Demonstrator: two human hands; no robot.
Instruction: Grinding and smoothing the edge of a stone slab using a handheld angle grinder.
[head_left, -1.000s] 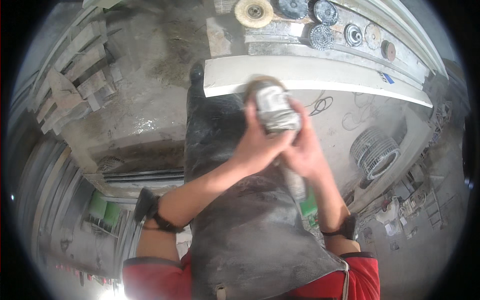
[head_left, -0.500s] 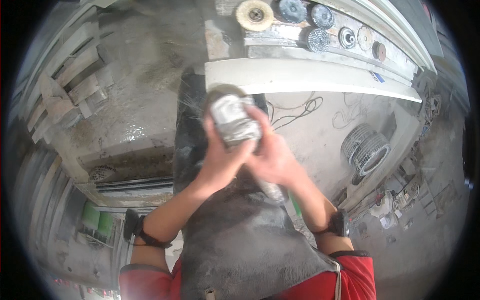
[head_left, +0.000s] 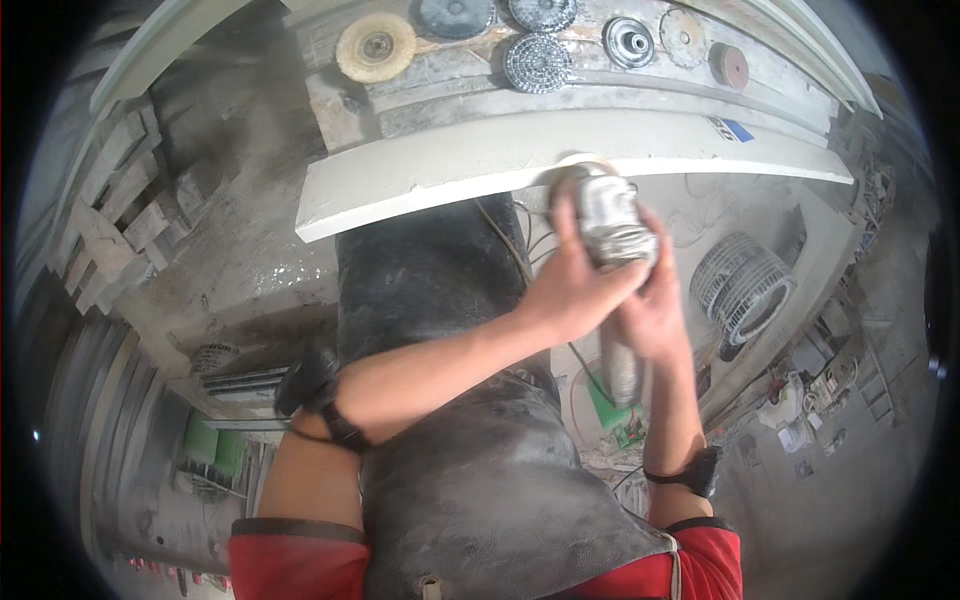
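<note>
Angle grinder [head_left: 610, 225] gripped w/ both hands, disc pressed to pale stone slab [head_left: 420, 175] edge | L hand [head_left: 575, 290] wrapped round body | R hand [head_left: 650, 310] closed on handle | grinding discs [head_left: 540, 62] laid on bench behind

We count seven round discs [head_left: 537, 62] lying along the bench [head_left: 450, 95], one angle grinder [head_left: 610, 225], one long white slab [head_left: 480, 165], and our two hands [head_left: 575, 290]
</note>
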